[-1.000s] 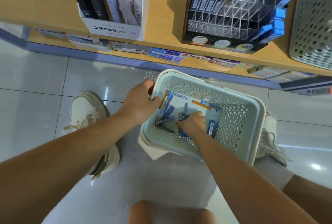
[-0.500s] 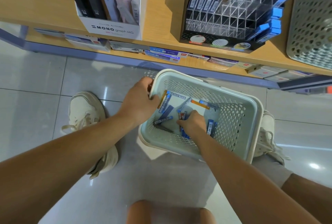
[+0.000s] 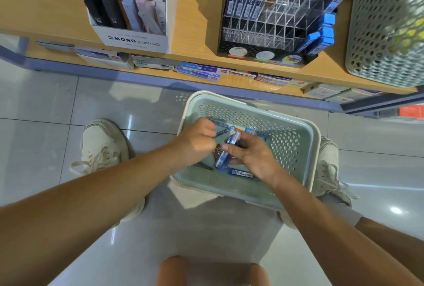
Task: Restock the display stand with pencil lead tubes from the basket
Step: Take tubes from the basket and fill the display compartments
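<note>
A white MONO graph MG box [image 3: 135,40] stands on a wooden shelf [image 3: 46,6], with black, grey and pale pink packs [image 3: 128,10] upright inside it. Far to the right of the box, on the same shelf, sits a perforated grey-green bin [image 3: 387,33] with something yellow showing through its holes. Below the box, a lower shelf carries flat cartons: blue-and-white ones [image 3: 202,71] down to the right of it, and white ones with small red labels [image 3: 325,90] farther right. Glossy grey floor tiles [image 3: 57,106] spread beneath the box.

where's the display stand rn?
Head view, upper right: the display stand on the wooden shelf, between the MONO box and a grey perforated basket.
</note>
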